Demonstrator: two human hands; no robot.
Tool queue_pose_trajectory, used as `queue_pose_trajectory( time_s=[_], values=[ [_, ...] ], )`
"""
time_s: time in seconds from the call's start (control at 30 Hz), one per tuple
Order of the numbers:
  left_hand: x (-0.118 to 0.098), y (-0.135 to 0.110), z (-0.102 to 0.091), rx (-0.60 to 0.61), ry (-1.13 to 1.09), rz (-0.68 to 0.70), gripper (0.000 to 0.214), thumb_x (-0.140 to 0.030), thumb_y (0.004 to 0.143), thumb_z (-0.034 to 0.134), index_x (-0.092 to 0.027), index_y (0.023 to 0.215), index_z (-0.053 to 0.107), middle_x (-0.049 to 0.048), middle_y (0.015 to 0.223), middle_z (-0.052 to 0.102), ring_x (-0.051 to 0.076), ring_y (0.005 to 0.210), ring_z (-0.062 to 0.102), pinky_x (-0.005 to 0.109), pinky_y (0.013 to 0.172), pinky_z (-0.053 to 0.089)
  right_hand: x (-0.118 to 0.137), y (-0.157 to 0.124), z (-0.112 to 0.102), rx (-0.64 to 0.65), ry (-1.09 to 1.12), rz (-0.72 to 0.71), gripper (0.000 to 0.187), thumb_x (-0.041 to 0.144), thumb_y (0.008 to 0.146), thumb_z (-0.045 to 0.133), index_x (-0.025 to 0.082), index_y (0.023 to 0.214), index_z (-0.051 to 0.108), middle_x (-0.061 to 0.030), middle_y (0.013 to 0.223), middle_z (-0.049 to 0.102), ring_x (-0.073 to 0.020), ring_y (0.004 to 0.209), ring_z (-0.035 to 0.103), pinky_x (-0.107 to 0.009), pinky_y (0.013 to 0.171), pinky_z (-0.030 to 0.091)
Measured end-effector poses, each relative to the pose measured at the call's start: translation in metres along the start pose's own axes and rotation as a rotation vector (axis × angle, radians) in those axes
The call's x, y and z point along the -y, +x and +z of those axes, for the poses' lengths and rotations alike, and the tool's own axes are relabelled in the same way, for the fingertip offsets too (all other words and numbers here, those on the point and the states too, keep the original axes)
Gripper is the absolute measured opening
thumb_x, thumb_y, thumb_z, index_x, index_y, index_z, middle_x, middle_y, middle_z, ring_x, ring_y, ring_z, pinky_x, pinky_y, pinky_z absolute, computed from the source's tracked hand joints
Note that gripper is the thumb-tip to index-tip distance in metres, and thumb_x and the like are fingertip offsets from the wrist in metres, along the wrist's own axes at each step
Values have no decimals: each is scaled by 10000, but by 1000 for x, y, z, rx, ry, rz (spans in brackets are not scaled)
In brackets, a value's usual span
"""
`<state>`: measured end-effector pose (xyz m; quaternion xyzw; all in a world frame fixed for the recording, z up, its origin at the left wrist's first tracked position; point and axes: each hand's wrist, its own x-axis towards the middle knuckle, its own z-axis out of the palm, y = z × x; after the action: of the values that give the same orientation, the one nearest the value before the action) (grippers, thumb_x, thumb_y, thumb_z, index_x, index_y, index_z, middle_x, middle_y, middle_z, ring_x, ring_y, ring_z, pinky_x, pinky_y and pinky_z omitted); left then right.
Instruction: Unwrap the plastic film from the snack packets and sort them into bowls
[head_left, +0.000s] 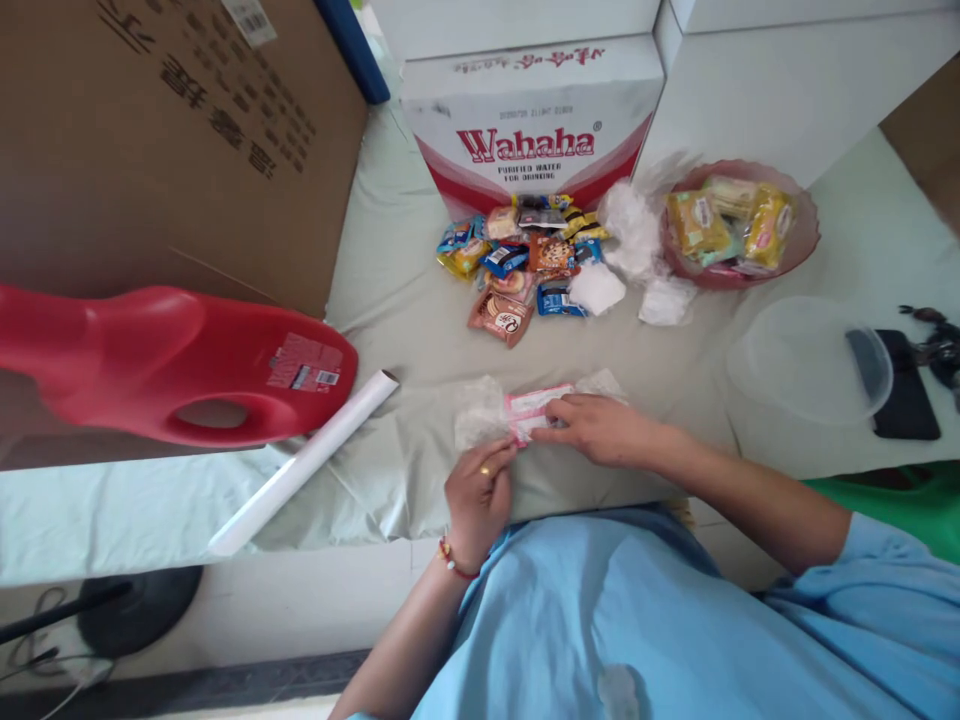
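A flat pink-and-white packet (517, 418) lies on the cloth-covered table in front of me, with clear plastic film (480, 412) spreading from its left end and more at its right. My left hand (478, 492), wearing a ring and a bracelet, has its fingers closed at the packet's near left corner. From the right, my right hand (600, 428) rests over the packet, gripping it with thumb and fingers and covering part of its face. What exactly lies under the right fingers is hidden.
Beyond the packet sit a pile of wrapped snacks (551, 255), crumpled clear plastic (634, 225) and a pink bowl (806, 235) of packets. A red jug (225, 350) and white roll (307, 460) lie left. Rightward are a clear lid (802, 360) and phone (907, 400); a Wahaha box (532, 130) stands behind.
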<state>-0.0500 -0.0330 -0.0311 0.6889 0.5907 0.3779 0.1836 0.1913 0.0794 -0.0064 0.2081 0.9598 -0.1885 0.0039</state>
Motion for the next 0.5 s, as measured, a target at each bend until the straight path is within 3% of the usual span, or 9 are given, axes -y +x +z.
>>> queue_pose_trajectory(
  time_s=[0.1,0.17,0.27,0.33,0.43,0.5],
  values=[
    [13,7,-13,-307,-12,-391,341,-325,1058,441,-229,1231,720,91,1243,733,221,1172,688,420,1078,531,4,-1,3,-29,-6,11,392,214,1072,506,296,1414,678,-118,1174,634,-226,984,586,-350,864,471],
    [22,20,-14,-372,45,-556,426,-419,1067,434,-196,1366,639,150,1415,638,268,1358,584,488,1203,428,7,-1,2,-37,6,32,370,231,1072,514,297,1384,702,-116,1177,631,-223,963,584,-354,862,472],
    [29,37,-11,-185,170,-510,424,-509,957,637,-172,1206,702,197,1542,529,396,1574,324,624,1304,230,9,-1,0,-48,37,77,351,239,1054,559,294,1360,723,-117,1195,634,-225,961,587,-358,868,474],
    [23,41,-9,-107,200,-436,315,-485,873,738,-193,991,728,178,1485,566,427,1536,375,644,1274,286,10,-1,0,-57,67,95,346,235,1052,565,295,1350,731,-117,1201,640,-228,974,591,-358,876,474],
    [3,42,-5,-133,103,-411,198,-413,913,695,-218,880,707,108,1192,675,285,1141,680,456,996,569,12,-1,3,-88,129,110,365,203,1049,562,297,1361,725,-115,1213,655,-230,1003,602,-372,921,477],
    [-15,43,-1,-145,34,-362,154,-354,958,650,-224,892,698,49,996,683,188,868,693,326,780,582,13,1,7,-122,199,127,382,172,1032,573,293,1363,722,-114,1245,666,-238,1049,611,-397,976,478]
  ],
)
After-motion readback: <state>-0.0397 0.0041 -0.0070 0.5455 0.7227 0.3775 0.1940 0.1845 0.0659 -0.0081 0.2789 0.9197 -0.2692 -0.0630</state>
